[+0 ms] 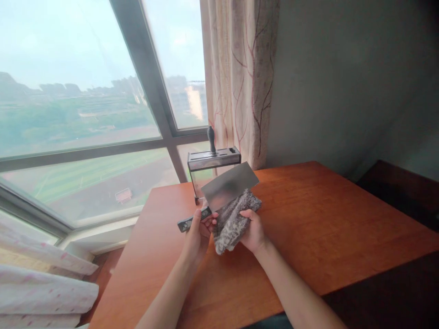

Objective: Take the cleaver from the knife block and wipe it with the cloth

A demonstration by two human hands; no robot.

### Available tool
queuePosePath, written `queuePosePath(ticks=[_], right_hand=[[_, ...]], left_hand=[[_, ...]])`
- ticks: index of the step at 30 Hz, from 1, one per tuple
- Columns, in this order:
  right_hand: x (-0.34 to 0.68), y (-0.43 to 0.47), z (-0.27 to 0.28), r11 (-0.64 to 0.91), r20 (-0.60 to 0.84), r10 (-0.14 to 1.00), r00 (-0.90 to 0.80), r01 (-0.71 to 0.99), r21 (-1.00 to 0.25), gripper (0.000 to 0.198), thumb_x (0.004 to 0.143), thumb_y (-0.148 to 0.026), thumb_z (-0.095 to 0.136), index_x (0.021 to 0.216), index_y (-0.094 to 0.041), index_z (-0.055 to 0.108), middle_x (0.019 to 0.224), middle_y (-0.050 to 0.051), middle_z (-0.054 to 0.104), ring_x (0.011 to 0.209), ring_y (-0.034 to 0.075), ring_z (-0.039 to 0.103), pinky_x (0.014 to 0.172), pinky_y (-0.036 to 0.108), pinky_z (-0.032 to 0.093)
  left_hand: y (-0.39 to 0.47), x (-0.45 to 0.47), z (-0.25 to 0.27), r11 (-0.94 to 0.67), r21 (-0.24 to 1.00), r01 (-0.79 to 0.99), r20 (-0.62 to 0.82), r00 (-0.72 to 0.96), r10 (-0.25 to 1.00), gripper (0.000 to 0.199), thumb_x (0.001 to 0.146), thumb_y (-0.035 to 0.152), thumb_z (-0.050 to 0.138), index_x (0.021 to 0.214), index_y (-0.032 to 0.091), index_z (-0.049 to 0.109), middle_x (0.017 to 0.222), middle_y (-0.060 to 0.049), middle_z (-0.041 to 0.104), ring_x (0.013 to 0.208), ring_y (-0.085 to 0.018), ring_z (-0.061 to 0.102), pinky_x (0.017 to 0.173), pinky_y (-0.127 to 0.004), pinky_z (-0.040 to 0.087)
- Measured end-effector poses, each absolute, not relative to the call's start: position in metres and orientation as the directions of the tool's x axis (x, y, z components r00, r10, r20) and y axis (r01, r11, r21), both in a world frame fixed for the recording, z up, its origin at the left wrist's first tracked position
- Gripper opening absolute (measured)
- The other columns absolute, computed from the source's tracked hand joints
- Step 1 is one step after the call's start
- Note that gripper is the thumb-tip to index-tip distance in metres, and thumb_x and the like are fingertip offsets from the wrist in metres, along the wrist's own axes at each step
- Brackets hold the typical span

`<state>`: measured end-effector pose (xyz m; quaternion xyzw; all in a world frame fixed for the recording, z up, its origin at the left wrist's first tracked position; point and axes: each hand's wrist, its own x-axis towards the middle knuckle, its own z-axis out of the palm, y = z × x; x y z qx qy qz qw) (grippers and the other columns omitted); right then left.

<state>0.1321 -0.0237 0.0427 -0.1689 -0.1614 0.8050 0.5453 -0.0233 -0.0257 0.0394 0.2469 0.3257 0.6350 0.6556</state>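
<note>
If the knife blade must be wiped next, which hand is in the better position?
Probably the right hand: it holds the grey cloth close to the blade, while the left hand is occupied with the black handle.

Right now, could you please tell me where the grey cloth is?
The grey cloth is in the right hand, just below the cleaver, slightly right of the head view's lower centre.

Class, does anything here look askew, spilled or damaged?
Nothing stands out: the left hand grips the cleaver, the right hand holds the cloth, the knife block stands upright on the table, and no spill or damage shows.
</note>
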Motion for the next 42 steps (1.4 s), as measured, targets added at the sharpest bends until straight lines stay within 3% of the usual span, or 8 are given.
queuePosePath(ticks=[4,11,16,20,25,30,34,42], right_hand=[[0.132,-0.025,0.045,-0.367,-0.085,0.925,-0.371,-0.809,-0.459,0.036,0.063,-0.031,0.056,0.094,-0.016,0.066,0.089,0.007,0.072,0.094,0.030,0.065,0.083,0.045,0.052],[0.170,-0.012,0.042,0.001,-0.070,0.997,0.033,-0.911,-0.412,0.037,0.063,-0.028,0.055,0.099,-0.026,0.067,0.101,0.000,0.072,0.097,0.026,0.064,0.089,0.044,0.049],[0.187,-0.011,0.041,0.101,-0.060,0.989,0.133,-0.921,-0.376,0.038,0.067,-0.029,0.055,0.104,-0.029,0.066,0.107,-0.001,0.071,0.101,0.024,0.063,0.092,0.046,0.047],[0.187,-0.011,0.043,0.101,-0.046,0.991,0.126,-0.925,-0.367,0.034,0.073,-0.033,0.057,0.106,-0.030,0.066,0.107,-0.002,0.071,0.102,0.023,0.063,0.092,0.044,0.047],[0.190,-0.009,0.047,0.086,-0.063,0.989,0.134,-0.868,-0.488,0.033,0.073,-0.035,0.061,0.105,-0.026,0.066,0.103,0.001,0.072,0.099,0.025,0.065,0.090,0.045,0.049],[0.201,-0.006,0.046,-0.090,-0.155,0.988,0.011,-0.772,-0.629,0.032,0.071,-0.029,0.069,0.100,-0.018,0.068,0.084,0.003,0.074,0.089,0.027,0.068,0.087,0.042,0.052],[0.213,-0.002,0.047,-0.171,-0.192,0.980,-0.049,-0.697,-0.696,0.031,0.072,-0.030,0.070,0.099,-0.015,0.068,0.084,0.005,0.074,0.083,0.027,0.069,0.080,0.040,0.055],[0.225,0.002,0.076,-0.189,-0.136,0.979,-0.155,-0.406,-0.894,0.029,0.072,-0.027,0.073,0.097,-0.012,0.069,0.084,0.006,0.074,0.070,0.023,0.067,0.062,0.030,0.053]], left_hand=[[-0.026,-0.024,0.039,0.135,0.754,-0.643,-0.141,0.042,0.989,0.034,0.078,0.047,0.065,0.082,0.013,0.067,0.072,-0.006,0.071,0.057,-0.011,0.059,0.059,-0.022,0.047],[-0.024,-0.028,0.041,0.088,0.770,-0.632,-0.157,-0.053,0.986,0.032,0.077,0.046,0.066,0.074,0.015,0.063,0.065,-0.005,0.069,0.054,-0.010,0.059,0.058,-0.022,0.047],[-0.023,-0.034,0.040,0.116,0.753,-0.648,-0.188,-0.043,0.981,0.032,0.074,0.045,0.069,0.072,0.015,0.060,0.061,-0.003,0.067,0.051,-0.009,0.058,0.052,-0.020,0.045],[-0.021,-0.038,0.038,0.112,0.750,-0.652,-0.189,-0.049,0.981,0.030,0.072,0.042,0.070,0.071,0.014,0.059,0.062,-0.003,0.067,0.052,-0.009,0.059,0.050,-0.019,0.044],[-0.017,-0.042,0.041,0.004,0.771,-0.636,-0.159,-0.187,0.969,0.028,0.067,0.036,0.075,0.067,0.016,0.055,0.056,0.003,0.062,0.050,-0.008,0.056,0.051,-0.019,0.044],[-0.015,-0.047,0.045,-0.125,0.830,-0.544,-0.064,-0.315,0.947,0.031,0.068,0.041,0.073,0.068,0.016,0.054,0.055,0.004,0.059,0.045,-0.008,0.051,0.047,-0.021,0.040],[-0.015,-0.050,0.048,-0.182,0.854,-0.487,0.008,-0.338,0.941,0.033,0.074,0.047,0.066,0.068,0.017,0.054,0.054,0.003,0.057,0.045,-0.009,0.051,0.045,-0.022,0.038],[-0.011,-0.055,0.054,-0.147,0.823,-0.548,-0.082,-0.371,0.925,0.033,0.073,0.041,0.066,0.061,0.018,0.047,0.044,0.008,0.044,0.036,-0.006,0.037,0.038,-0.019,0.027]])
